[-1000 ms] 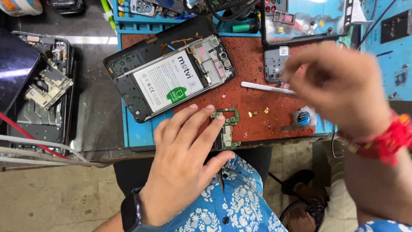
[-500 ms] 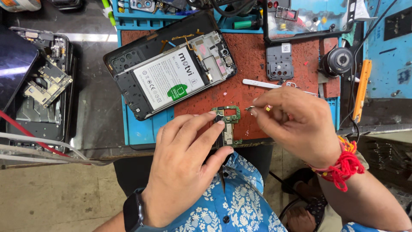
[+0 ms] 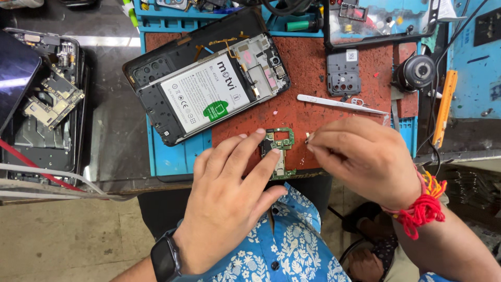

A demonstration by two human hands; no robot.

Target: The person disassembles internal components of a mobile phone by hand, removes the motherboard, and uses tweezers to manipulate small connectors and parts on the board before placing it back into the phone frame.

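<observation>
A small green circuit board (image 3: 279,151) lies on the rust-red work mat (image 3: 334,68) at the near edge of the bench (image 3: 112,120), between the two hands; it is a narrow, irregular piece, wider at its far end, where dark chips and gold contact pads show, and it narrows to a paler strip with a silvery part toward the person; its near end reaches the mat's edge. The left hand (image 3: 229,201) lies flat with fingers spread, palm down; its index and middle fingertips (image 3: 274,153) press on the left side of the board and cover part of it; a dark watch (image 3: 166,258) sits on that wrist. The right hand (image 3: 365,156) is just right of the board, its fingers curled together and pinching a tiny metallic part (image 3: 307,138) at their tips, too small to make out; red thread (image 3: 424,209) is wound round that wrist. Beyond the left hand lies an opened phone (image 3: 206,78) with its white-labelled battery showing; beyond the right hand lie a white pry tool (image 3: 339,103) and a small dark camera cover (image 3: 343,73); far to the left of the left hand sits another stripped phone frame (image 3: 49,102).
</observation>
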